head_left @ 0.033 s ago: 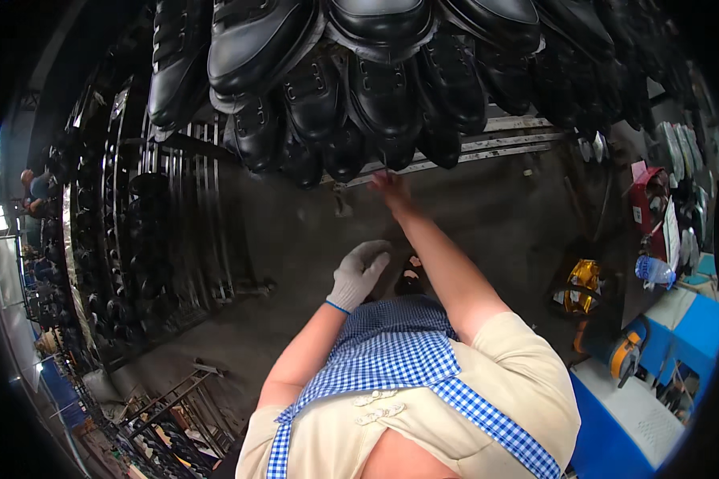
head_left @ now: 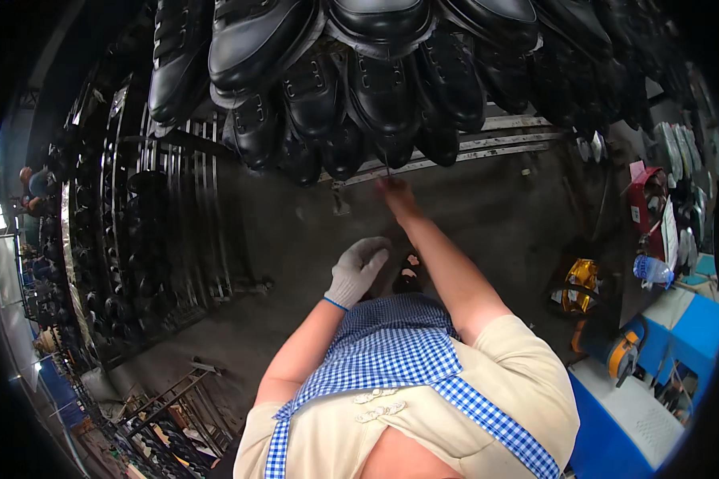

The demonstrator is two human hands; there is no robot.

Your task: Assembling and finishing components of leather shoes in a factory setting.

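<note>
My right hand (head_left: 393,194) is bare and reaches out just below the toe of a hanging black shoe (head_left: 393,152). Its fingers look closed, though motion blurs them. A thin line runs up from them toward the shoe; what it is I cannot make out. Nearer to my body, my left hand (head_left: 358,270) wears a pale grey knitted glove with a blue cuff edge. Its fingers are loosely bent, the thumb stands apart, and nothing shows between them. Above both hands, black lace-up shoes (head_left: 383,88) hang in tiers, toes toward me.
Pale metal rails (head_left: 487,148) run behind the shoes. More shoe racks (head_left: 128,263) stand at left, with a metal frame (head_left: 176,395) at lower left. On the right are a gold package (head_left: 581,285), a plastic bottle (head_left: 653,270), a red box (head_left: 645,209) and a blue-and-white machine (head_left: 631,415).
My right hand has drawn slightly down and toward me, away from the shoe toes. My left hand has barely moved, and the shoes hang nearly as before.
</note>
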